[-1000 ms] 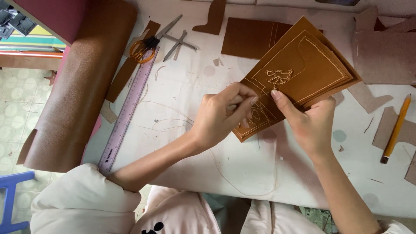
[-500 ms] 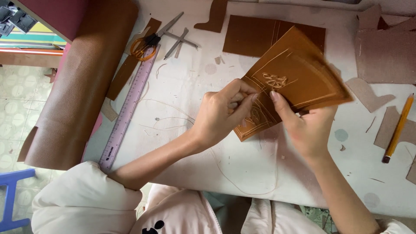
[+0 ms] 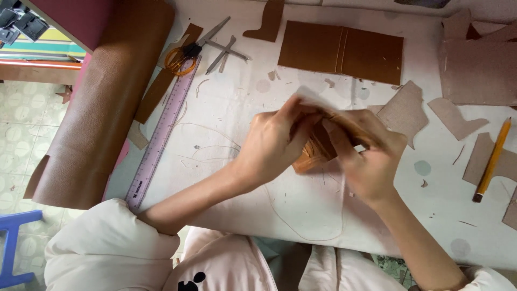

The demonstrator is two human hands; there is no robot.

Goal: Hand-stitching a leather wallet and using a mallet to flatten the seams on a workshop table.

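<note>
Both my hands hold a stitched tan leather piece (image 3: 314, 152) over the white table (image 3: 231, 113). My left hand (image 3: 274, 143) grips its left edge and my right hand (image 3: 366, 156) covers its right side. The piece is blurred and mostly hidden between the fingers; only a lower corner shows. A thin thread (image 3: 323, 226) trails from it in a loop across the table toward me.
A brown leather roll (image 3: 102, 102) lies at the left, with a clear ruler (image 3: 161, 132), orange-handled scissors (image 3: 180, 58) and metal dividers (image 3: 223, 49) beside it. A flat brown leather panel (image 3: 339, 51) lies at the back. Leather scraps (image 3: 406, 110) and a yellow pencil (image 3: 491, 160) sit at the right.
The leather piece stood out flat above my hands; now it is turned down and drawn in between them, mostly hidden. Both hands have moved slightly down and closer together.
</note>
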